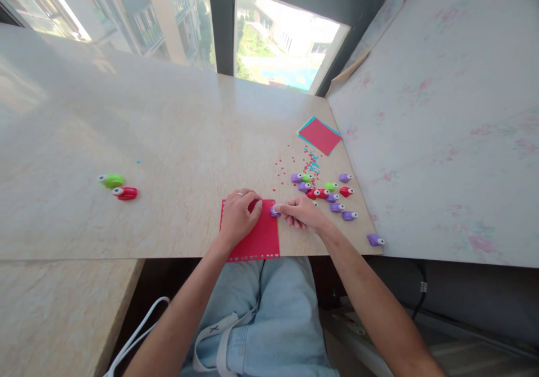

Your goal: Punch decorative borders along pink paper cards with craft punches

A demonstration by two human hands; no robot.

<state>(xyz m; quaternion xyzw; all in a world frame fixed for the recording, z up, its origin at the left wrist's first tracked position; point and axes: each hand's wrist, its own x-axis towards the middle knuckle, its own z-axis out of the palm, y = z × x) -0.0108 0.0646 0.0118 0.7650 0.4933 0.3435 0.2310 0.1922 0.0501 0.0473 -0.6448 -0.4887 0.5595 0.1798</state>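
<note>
A sheet of red paper (256, 239) lies at the front edge of the table, with small punched shapes along its bottom and left edges. My left hand (241, 214) rests on its upper left part, fingers spread and slightly bent, holding the sheet against the table. At the sheet's right edge, near the top corner, sits a small purple craft punch (274, 211). My right hand (301, 211) grips this punch, with the thumb on its white top and the other fingers curled. Whether the lever is pressed down cannot be made out.
Several purple, red and green punches (332, 197) are grouped right of my right hand; one purple punch (374, 240) sits near the corner. Red and blue confetti (312, 161) lies behind them, near stacked coloured paper (320, 136). A green punch (112, 181) and red punch (126, 193) lie far left.
</note>
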